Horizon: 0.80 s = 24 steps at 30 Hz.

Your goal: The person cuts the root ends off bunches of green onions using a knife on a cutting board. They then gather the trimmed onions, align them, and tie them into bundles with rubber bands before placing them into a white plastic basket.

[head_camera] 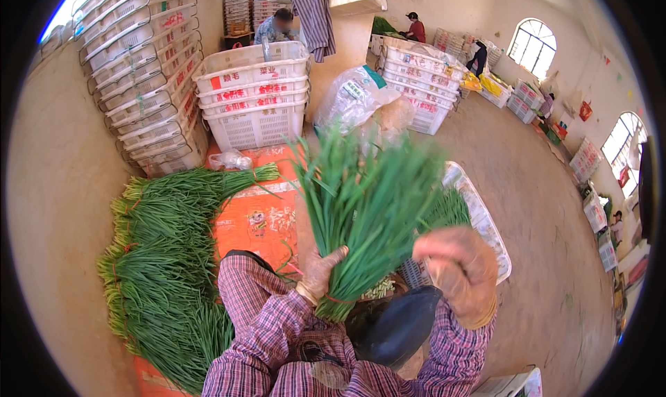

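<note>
My gloved left hand (318, 273) grips a large bunch of long green chives (354, 215) low down, near the cut ends. A red band (339, 299) runs round the stems just above those ends. The leaves fan upward and blur at the right. Beside them, my gloved right hand (460, 272) is raised with its fingers bent; blur hides whether anything is in it. Behind that hand, more chives (450, 209) lie in a white plastic crate (502, 254). Short pale stem pieces (382, 287) lie below the held bunch.
Banded chive bunches (161, 261) are heaped at left on an orange printed sheet (260, 220). Nested white crates (255, 95) and a tall crate stack (151, 84) stand beyond. A filled plastic bag (354, 97) sits ahead. A smooth black object (395, 324) lies by my lap. People work farther back.
</note>
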Each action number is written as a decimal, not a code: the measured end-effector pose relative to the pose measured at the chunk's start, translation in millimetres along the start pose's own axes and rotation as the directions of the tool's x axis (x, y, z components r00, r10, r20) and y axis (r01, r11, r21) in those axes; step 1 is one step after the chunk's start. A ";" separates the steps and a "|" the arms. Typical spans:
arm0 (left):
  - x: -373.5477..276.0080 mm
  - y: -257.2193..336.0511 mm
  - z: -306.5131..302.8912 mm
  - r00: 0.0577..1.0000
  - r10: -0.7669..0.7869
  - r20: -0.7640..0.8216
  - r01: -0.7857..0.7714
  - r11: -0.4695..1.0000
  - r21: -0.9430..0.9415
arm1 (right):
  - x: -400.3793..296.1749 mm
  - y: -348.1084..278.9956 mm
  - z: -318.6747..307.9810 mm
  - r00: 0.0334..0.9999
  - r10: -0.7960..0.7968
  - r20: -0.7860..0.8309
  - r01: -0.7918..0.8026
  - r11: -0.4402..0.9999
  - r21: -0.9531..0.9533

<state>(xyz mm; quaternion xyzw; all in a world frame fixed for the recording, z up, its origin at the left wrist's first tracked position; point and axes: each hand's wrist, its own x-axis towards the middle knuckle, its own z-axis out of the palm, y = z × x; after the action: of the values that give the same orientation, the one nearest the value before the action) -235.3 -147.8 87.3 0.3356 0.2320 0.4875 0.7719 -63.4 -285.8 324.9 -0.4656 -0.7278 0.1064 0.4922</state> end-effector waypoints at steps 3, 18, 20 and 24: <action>14.7 6.2 -10.1 0.997 -0.071 -0.036 0.064 0.986 -0.156 | -46.1 31.0 1.7 0.864 0.380 0.331 -0.433 0.896 0.101; 16.9 -18.5 -16.7 0.958 -0.240 0.158 0.283 0.887 -0.365 | -137.1 157.8 126.0 0.703 0.657 0.273 -0.631 0.399 0.665; 12.1 -24.1 -16.2 0.977 -0.173 0.124 0.198 0.953 -0.229 | -138.5 154.7 124.4 0.712 0.670 0.210 -0.629 0.476 0.615; 13.9 -27.2 -19.6 0.977 -0.198 0.080 0.200 0.979 -0.023 | -139.6 157.3 120.9 0.758 0.635 0.151 -0.633 0.660 0.404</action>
<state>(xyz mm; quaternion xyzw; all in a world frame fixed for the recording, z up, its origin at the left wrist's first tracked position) -226.7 -137.6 53.5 0.3173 0.2269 0.3980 0.8303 -60.4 -272.8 82.7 -0.5687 -0.4768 0.4285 0.5154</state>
